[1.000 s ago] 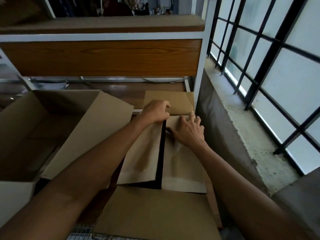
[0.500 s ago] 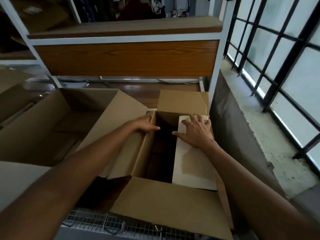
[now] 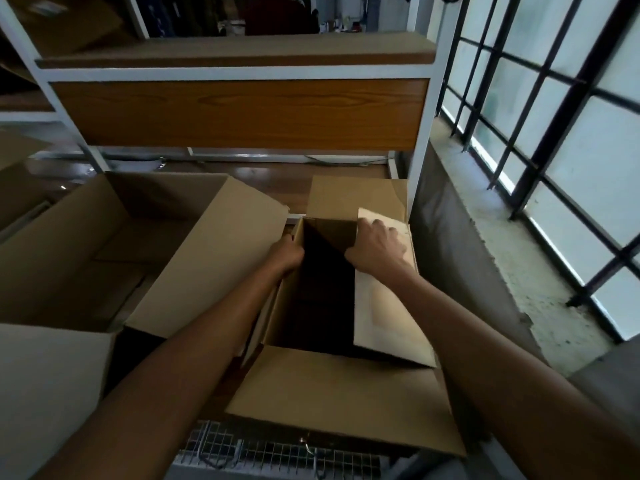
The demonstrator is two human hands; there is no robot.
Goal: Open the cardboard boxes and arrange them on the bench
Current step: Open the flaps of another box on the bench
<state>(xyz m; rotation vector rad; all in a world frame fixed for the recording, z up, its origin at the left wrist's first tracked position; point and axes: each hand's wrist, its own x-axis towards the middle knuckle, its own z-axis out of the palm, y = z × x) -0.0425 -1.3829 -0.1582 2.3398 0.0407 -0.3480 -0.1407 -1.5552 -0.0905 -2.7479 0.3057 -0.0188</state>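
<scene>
A: We're spreading the box [image 3: 346, 400] wider than a second ago; it's sitting between both hands on the bench [image 3: 263, 178].
B: Left hand [image 3: 287, 252] gripping its edge, right hand [image 3: 377, 249] pinching the flap [image 3: 388, 317] outward.

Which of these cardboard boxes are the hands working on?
The narrow box nearest the window, right of the wide open box: the left hand and right hand hold its sides.

A window [image 3: 588, 157] with dark bars fills the right side, above a stained concrete sill [image 3: 502, 258]. A wire grid [image 3: 277, 452] lies at the bottom edge, and a wooden panel [image 3: 242, 112] spans the back.
</scene>
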